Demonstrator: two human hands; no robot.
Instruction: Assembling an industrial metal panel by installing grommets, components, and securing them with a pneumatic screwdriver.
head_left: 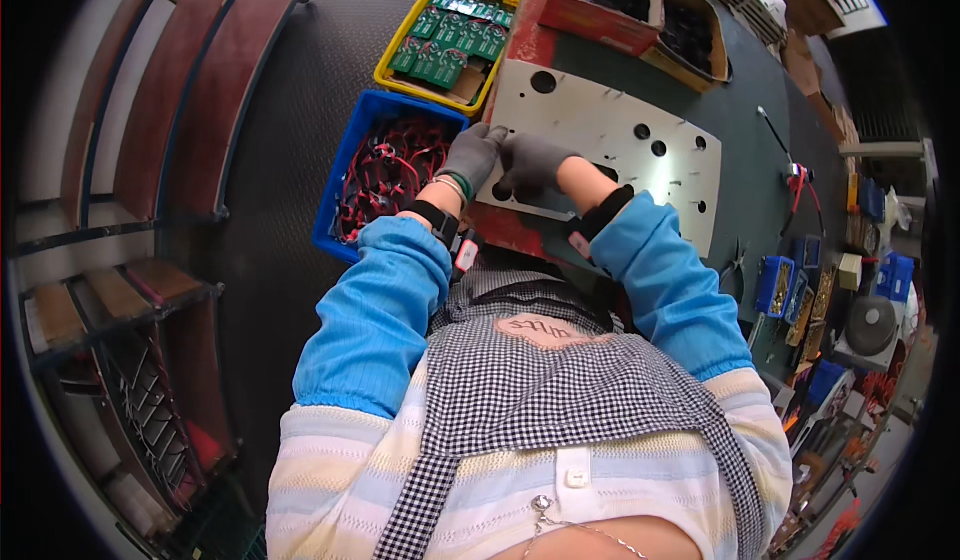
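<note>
"What's biggest there?"

"A dark green workbench [740,105], carrying a pale, flat panel with round black holes [600,110], right under the hands."

"Beside that?"

"A blue plastic bin [333,180] of tangled red and black wires [400,155], then a yellow plastic bin [400,32] of green circuit boards [440,45]."

"And the hands?"

"The grey-gloved left hand [470,155] and grey-gloved right hand [538,162] are close together at the panel's left side, fingers bent. Whether either grips anything, I can't tell."

"Which step?"

"Close finger work there, I'd judge; the next move calls for steady, precise fingertips."
</note>
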